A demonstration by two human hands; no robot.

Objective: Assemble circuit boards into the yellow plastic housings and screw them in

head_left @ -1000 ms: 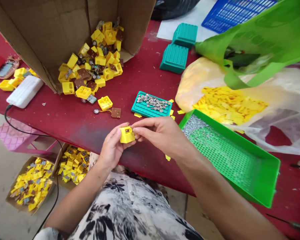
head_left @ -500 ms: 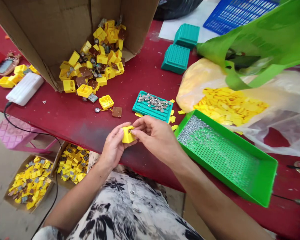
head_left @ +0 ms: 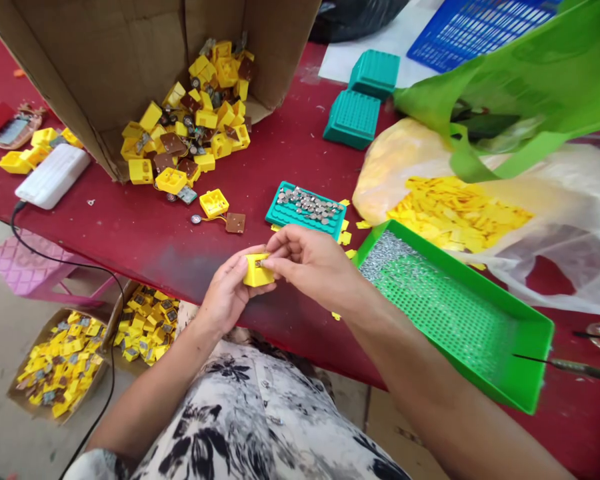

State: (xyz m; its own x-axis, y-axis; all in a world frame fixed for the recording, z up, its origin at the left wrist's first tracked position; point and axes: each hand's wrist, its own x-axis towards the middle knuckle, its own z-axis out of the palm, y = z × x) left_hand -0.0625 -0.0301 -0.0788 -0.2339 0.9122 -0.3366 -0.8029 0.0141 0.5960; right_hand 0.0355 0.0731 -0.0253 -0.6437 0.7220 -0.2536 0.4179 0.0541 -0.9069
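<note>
Just above the near edge of the red-covered table (head_left: 130, 250), the person's left hand (head_left: 225, 293) cradled a small yellow plastic housing (head_left: 257, 272) in curled fingers. The right hand (head_left: 315, 263) closed on it from the other side in a narrow pinch, touching a small metal piece (head_left: 263, 264) at the housing's face; its exact form was too small to tell.

Just beyond the hands lay a teal tray of button cells (head_left: 305, 212), and right of them sat a green perforated tray (head_left: 405, 235) holding grey metal bits. Farther up at the left, a cardboard box (head_left: 105, 67) lay tipped open, spilling a heap of yellow housings (head_left: 190, 127) and brown boards. An open yellow housing (head_left: 214, 203), wired to a brown board (head_left: 235, 223), lay apart from the heap. At the upper right, a clear plastic bag (head_left: 455, 213) held flat yellow pieces. On the floor at lower left stood a cardboard tray of finished yellow units (head_left: 60, 367).
</note>
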